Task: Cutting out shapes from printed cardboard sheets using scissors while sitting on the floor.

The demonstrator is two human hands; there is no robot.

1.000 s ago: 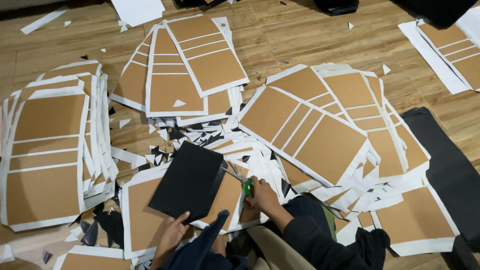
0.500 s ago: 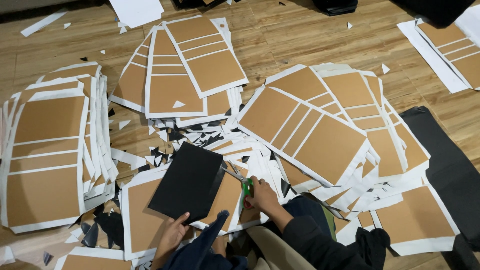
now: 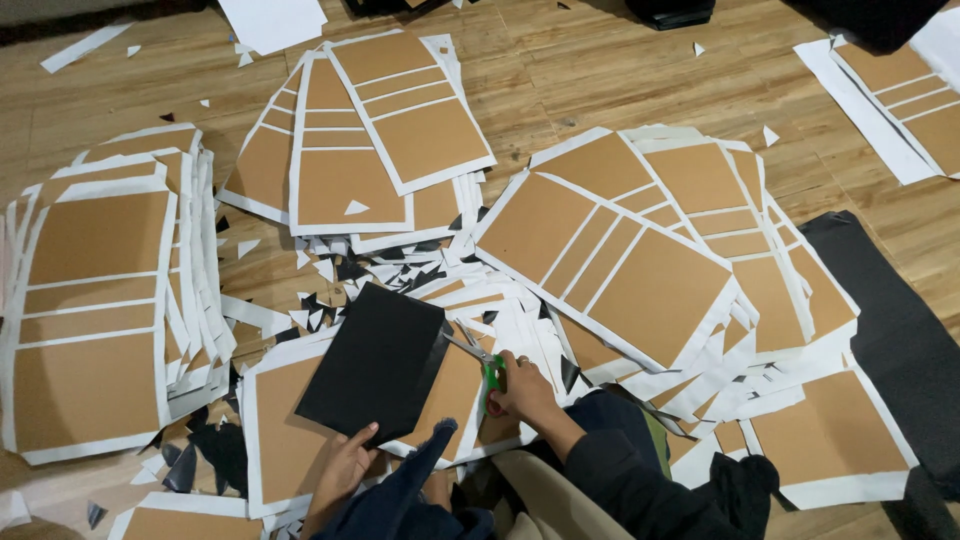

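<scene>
My left hand [image 3: 343, 467] pinches the near edge of a black sheet [image 3: 375, 362], which lies tilted over a brown-and-white card [image 3: 285, 440] on the floor. My right hand [image 3: 523, 391] grips green-handled scissors [image 3: 482, 362]. Their blades point up and left and meet the black sheet's right edge. Both sleeves are dark, and my knees show at the bottom of the view.
Stacks of brown cards with white borders cover the wooden floor: one pile at the left [image 3: 95, 300], one at top centre [image 3: 370, 130], one at the right [image 3: 650, 260]. Black and white paper scraps [image 3: 330, 290] lie between them. A long black sheet [image 3: 900, 330] lies at far right.
</scene>
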